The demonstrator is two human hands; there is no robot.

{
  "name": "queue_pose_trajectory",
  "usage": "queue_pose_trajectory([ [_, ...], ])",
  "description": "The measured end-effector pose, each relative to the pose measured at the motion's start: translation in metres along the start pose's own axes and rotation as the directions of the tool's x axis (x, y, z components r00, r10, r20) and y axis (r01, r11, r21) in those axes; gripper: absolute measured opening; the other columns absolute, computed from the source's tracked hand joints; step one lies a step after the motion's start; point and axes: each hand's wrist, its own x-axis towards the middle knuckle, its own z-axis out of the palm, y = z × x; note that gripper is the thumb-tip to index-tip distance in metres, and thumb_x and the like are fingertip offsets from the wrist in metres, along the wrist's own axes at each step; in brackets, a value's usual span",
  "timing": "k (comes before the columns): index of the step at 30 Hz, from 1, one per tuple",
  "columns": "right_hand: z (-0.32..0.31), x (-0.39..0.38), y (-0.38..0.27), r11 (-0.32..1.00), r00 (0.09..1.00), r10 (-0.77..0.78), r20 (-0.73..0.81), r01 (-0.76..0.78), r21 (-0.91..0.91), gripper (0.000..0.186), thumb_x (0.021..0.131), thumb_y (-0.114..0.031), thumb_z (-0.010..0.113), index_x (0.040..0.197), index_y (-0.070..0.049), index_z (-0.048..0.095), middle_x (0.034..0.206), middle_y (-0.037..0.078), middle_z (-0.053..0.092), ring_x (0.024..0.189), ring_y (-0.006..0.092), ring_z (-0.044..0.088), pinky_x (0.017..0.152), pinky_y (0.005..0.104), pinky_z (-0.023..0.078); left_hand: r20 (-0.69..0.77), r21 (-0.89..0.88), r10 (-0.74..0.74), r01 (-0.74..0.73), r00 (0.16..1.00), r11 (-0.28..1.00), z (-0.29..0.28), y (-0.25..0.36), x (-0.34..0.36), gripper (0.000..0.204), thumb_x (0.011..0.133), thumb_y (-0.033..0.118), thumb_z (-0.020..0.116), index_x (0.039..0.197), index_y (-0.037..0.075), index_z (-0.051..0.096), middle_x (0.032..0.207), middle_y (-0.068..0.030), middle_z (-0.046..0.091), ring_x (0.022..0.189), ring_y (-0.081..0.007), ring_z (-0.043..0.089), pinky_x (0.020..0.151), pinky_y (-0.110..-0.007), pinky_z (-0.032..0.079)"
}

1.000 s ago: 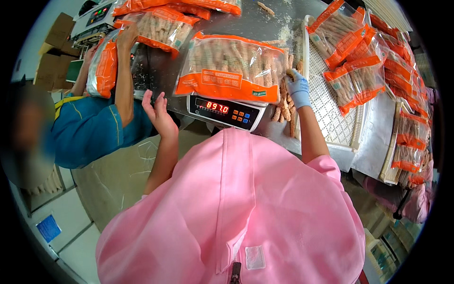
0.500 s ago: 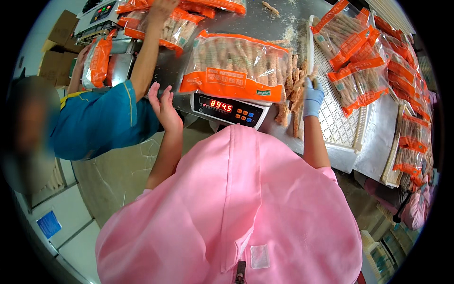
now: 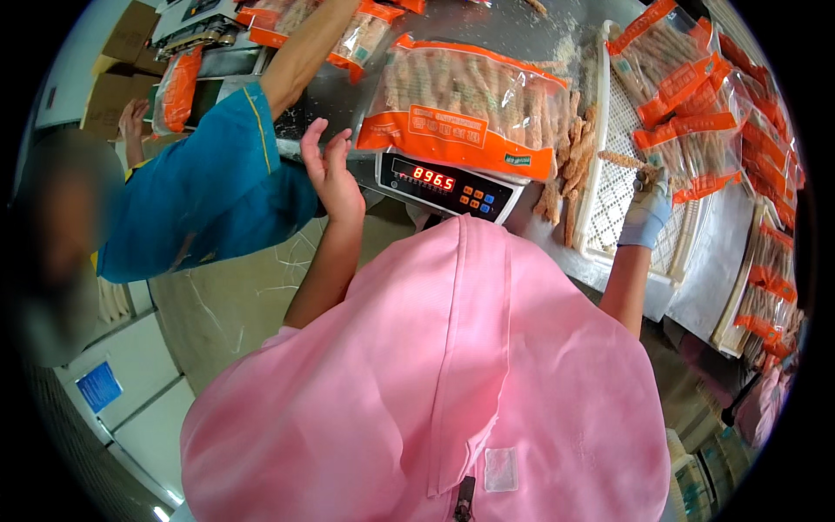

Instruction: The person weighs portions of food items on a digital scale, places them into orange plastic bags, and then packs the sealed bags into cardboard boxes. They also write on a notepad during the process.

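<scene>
A clear bag with orange bands (image 3: 470,100), full of crumb-coated sticks, lies on the digital scale (image 3: 448,187) in front of me. My left hand (image 3: 335,183) is bare, palm up and fingers apart, just left of the scale and holding nothing. In a pale blue glove, my right hand (image 3: 648,217) pinches a single crumb-coated stick (image 3: 619,160) above the white perforated tray (image 3: 591,209). The stick points left from the fingertips. Loose crumb-coated sticks (image 3: 574,161) lie in a heap between scale and tray.
Filled orange-banded bags (image 3: 696,148) lie on and beyond the tray at right. More bags (image 3: 365,39) lie at the far left, where a co-worker's blue sleeve (image 3: 209,174) reaches across. Cardboard boxes (image 3: 122,78) stand behind. Crumbs (image 3: 565,48) dot the metal table.
My right hand has moved right from the loose heap to over the tray, with a stick now showing in its fingers. The scale's reading has changed. The co-worker's arm has shifted.
</scene>
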Motion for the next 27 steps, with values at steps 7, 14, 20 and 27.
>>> queue_pose_trajectory([
  [7, -0.014, 0.026, -0.002, 0.929, 0.955, 0.080, 0.286, 0.033, -0.369, 0.020, 0.095, -0.025, 0.065, 0.106, -0.009, 0.068, 0.079, 0.000, 0.064, 0.061, 0.0072, 0.056, 0.052, 0.0217, 0.042, 0.046, 0.049, 0.004, -0.006, 0.999, 0.999, 0.009, -0.003, 0.002, 0.040, 0.092, 0.003, 0.055, 0.132, 0.004, 0.048, 0.133, -0.0082, 0.050, 0.104, -0.0178, 0.060, 0.092, -0.032, 0.044],
  [14, 0.001, 0.019, 0.027, 0.339, 0.720, -0.337, 0.607, 0.694, -0.635, 0.026, 0.090, -0.024, 0.069, 0.107, -0.005, 0.068, 0.095, 0.016, 0.072, 0.075, 0.0272, 0.069, 0.071, 0.0364, 0.055, 0.102, 0.165, 0.093, -0.109, 0.990, 0.980, 0.002, -0.015, 0.001, 0.041, 0.091, -0.002, 0.053, 0.132, 0.001, 0.047, 0.135, -0.0119, 0.049, 0.117, -0.0227, 0.054, 0.103, -0.035, 0.039],
  [20, 0.003, -0.068, 0.075, 0.200, 0.686, 0.199, 0.700, 0.671, -0.714, 0.026, 0.086, -0.014, 0.060, 0.112, -0.016, 0.065, 0.097, 0.014, 0.067, 0.093, 0.0344, 0.066, 0.081, 0.0409, 0.053, 0.075, 0.211, 0.073, -0.087, 0.995, 0.974, -0.006, -0.025, -0.004, 0.043, 0.091, -0.004, 0.053, 0.133, 0.001, 0.044, 0.137, -0.0122, 0.047, 0.120, -0.0229, 0.052, 0.103, -0.036, 0.039],
  [27, 0.011, -0.052, 0.088, 0.260, 0.662, 0.334, 0.671, 0.619, -0.741, 0.039, 0.086, -0.020, 0.064, 0.125, -0.013, 0.059, 0.112, 0.014, 0.065, 0.101, 0.0354, 0.063, 0.087, 0.0419, 0.051, 0.167, 0.174, 0.010, -0.040, 0.986, 0.984, 0.018, -0.019, 0.000, 0.043, 0.092, -0.002, 0.051, 0.134, 0.002, 0.044, 0.138, -0.0114, 0.044, 0.121, -0.0222, 0.050, 0.103, -0.033, 0.040],
])
